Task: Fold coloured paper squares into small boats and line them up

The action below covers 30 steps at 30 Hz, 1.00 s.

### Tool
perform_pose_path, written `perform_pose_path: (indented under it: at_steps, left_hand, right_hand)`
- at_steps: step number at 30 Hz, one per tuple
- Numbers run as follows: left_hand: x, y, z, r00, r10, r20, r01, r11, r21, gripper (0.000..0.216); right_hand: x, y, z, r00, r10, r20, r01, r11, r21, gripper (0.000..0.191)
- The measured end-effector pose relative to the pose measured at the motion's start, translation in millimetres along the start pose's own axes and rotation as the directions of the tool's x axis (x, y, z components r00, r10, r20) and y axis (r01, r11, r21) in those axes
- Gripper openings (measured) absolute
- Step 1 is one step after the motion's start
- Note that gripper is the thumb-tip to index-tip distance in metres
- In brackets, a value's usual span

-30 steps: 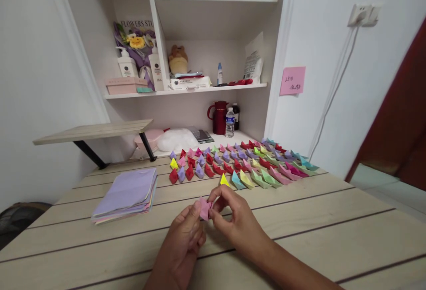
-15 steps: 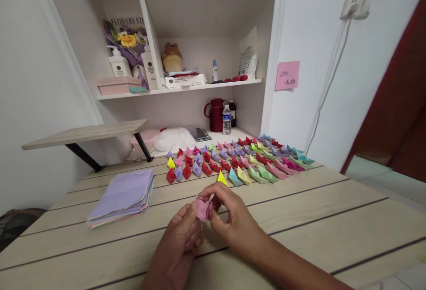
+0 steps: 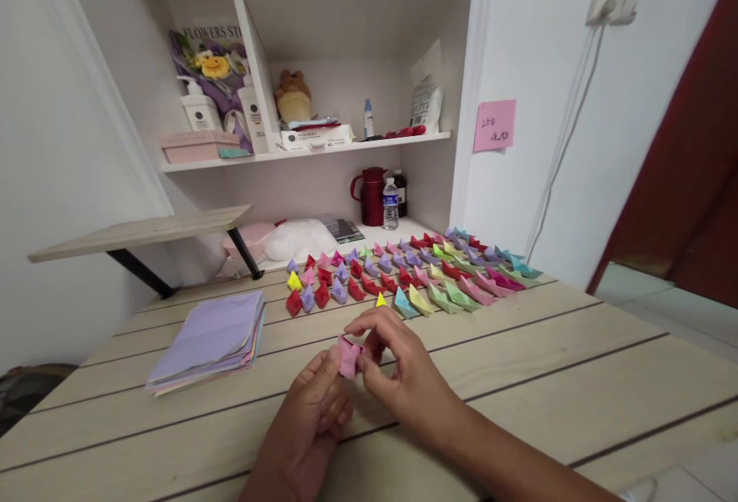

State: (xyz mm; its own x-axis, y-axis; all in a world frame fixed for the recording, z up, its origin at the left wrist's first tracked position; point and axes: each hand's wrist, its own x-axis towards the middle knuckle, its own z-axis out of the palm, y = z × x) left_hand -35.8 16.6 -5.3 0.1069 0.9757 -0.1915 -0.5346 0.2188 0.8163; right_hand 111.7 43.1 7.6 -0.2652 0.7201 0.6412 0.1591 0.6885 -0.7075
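Note:
A small piece of pink folded paper (image 3: 349, 357) is held above the table in front of me. My left hand (image 3: 316, 402) is closed on its left side, thumb on top and fingers curled beneath. From the right, my right hand (image 3: 407, 367) pinches its edge; the thumb tip touches the paper while the index finger arches over it. Just beyond my hands stand rows of folded paper boats (image 3: 407, 304) in red, pink, purple, green, blue and yellow. The tip of a yellow paper boat (image 3: 380, 300) shows behind my right hand, its lower part hidden.
A stack of coloured paper sheets (image 3: 207, 340), purple on top, lies on the slatted wooden table (image 3: 519, 379) at left. Behind it stands a small raised shelf (image 3: 144, 229) on black legs. A red jug (image 3: 372, 198) and a water bottle (image 3: 390, 206) stand at the back.
My right index finger has lifted slightly off the top of the pink paper, and the paper has turned a little. The whole view has shifted slightly.

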Motion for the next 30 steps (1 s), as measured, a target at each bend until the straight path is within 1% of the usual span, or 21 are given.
perform_pose_path:
  at_steps: [4,7,10,13,17,21,26,30]
  left_hand:
    - [-1.0,0.5,1.3,1.000,-0.011,-0.012,0.010,1.000,-0.028,0.042]
    - [-1.6,1.0,1.1,1.000,-0.011,-0.025,0.011,0.999,-0.034,0.043]
    - [-1.5,1.2,0.3,1.000,-0.003,-0.017,0.003,1.000,-0.017,0.042]
    - [-1.2,0.9,0.0,1.000,-0.002,0.005,0.002,1.000,0.010,0.041]
    - [-1.0,0.8,1.3,1.000,0.005,-0.009,-0.005,1.000,0.028,0.042]
    - [-0.9,2.1,2.8,0.999,0.041,-0.020,-0.040,0.998,0.057,0.043]
    - [-2.3,3.4,2.6,0.996,0.083,-0.038,-0.080,0.994,0.075,0.040]
    - [-2.9,4.0,2.7,0.994,0.094,-0.052,-0.089,0.993,0.082,0.038]
  right_hand:
    - [0.2,0.8,-0.1,1.000,-0.001,-0.018,0.001,1.000,0.009,0.044]
    - [0.8,0.7,-0.5,0.999,0.020,-0.028,-0.020,1.000,0.016,0.039]
    - [1.3,-0.2,-0.6,0.999,0.052,-0.003,-0.052,0.999,0.014,0.032]
    - [1.6,-0.9,0.2,0.997,0.080,0.020,-0.081,0.996,0.033,0.033]
    - [2.1,-0.4,1.3,1.000,0.029,0.001,-0.029,0.999,0.022,0.031]
    - [3.4,-0.5,0.7,1.000,-0.010,-0.008,0.010,1.000,0.014,0.029]
    - [4.7,-0.6,-1.2,1.000,-0.022,-0.019,0.022,0.999,0.024,0.033]
    - [4.5,1.8,-1.4,0.998,-0.054,-0.028,0.054,0.999,-0.001,0.035]
